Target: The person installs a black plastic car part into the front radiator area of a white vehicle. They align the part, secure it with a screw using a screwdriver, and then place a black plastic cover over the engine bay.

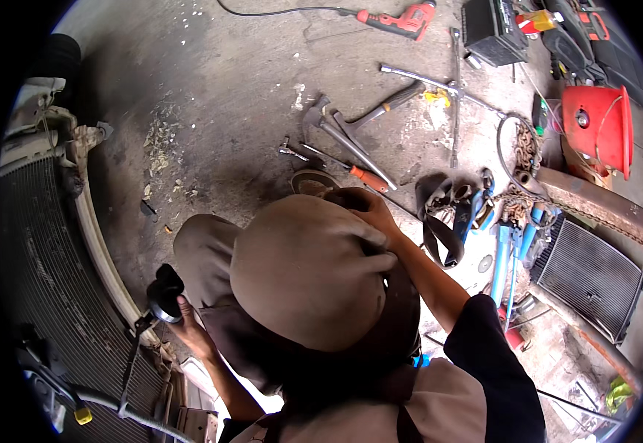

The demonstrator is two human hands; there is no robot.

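Just beside the big, finely ribbed radiator (pixel 52 251), the left hand (pixel 194 334) grasps a smooth, rounded black part (pixel 163 297); well to the radiator's right is the right hand (pixel 377 215), its hold too shadowed to tell

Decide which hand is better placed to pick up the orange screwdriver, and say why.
Probably the right hand: it is much nearer the screwdriver, though whether it holds anything is unclear. The left hand is farther off, near the radiator, and appears to hold a black object.
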